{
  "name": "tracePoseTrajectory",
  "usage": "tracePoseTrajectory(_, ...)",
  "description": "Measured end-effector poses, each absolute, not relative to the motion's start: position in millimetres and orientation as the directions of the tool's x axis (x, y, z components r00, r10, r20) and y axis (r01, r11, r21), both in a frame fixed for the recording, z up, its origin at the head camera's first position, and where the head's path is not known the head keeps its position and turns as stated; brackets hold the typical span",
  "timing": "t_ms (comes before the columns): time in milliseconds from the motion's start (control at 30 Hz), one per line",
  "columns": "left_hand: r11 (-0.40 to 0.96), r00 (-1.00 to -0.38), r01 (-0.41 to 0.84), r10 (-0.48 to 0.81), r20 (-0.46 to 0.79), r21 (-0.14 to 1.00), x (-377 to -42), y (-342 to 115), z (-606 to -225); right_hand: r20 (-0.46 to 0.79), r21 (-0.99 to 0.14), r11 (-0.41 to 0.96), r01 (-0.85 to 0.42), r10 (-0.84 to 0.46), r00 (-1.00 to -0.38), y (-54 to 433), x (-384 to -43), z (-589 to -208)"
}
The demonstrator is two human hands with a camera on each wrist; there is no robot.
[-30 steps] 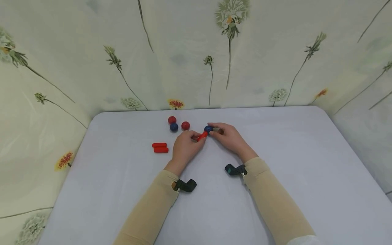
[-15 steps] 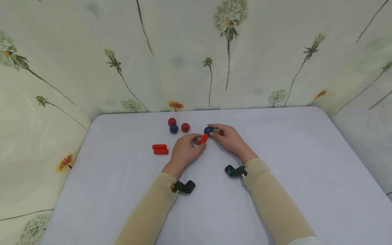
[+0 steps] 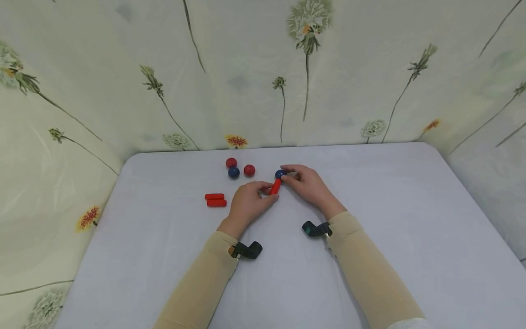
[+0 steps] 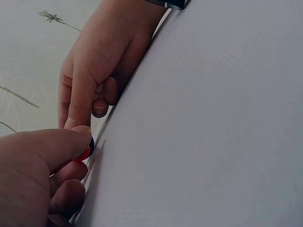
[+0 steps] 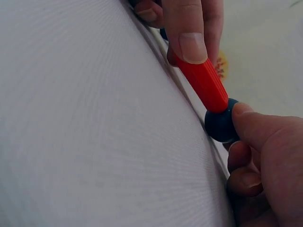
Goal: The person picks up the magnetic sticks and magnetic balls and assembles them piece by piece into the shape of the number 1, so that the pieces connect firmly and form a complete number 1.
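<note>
1. The left hand (image 3: 249,201) pinches a red rod (image 5: 203,82) at its two o'clock.
2. The right hand (image 3: 306,183) pinches a blue ball (image 5: 218,127) between its nine and ten o'clock; the rod, pointing to one o'clock, touches it.
3. From the left hand: two loose rods (image 3: 216,203) at nine; another blue ball (image 3: 234,172) and a red ball (image 3: 231,162) at eleven; a second red ball (image 3: 249,170) at twelve.
</note>
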State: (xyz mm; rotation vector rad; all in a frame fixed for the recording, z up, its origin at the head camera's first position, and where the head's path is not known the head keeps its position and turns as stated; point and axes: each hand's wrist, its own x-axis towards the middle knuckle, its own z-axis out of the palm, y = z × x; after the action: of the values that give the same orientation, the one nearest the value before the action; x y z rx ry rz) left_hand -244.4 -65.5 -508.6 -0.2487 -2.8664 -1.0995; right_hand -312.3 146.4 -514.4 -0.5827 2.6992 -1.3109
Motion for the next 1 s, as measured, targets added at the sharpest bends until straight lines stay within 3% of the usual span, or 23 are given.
tracePoseTrajectory(1000,0.663,-0.987,0.162,0.121,0.109,0.731,-243.5,-66.3,-506.1,0.084,-0.781,0.558,-0.28,-0.351,-0.933,147.7,-313.9,-516.5)
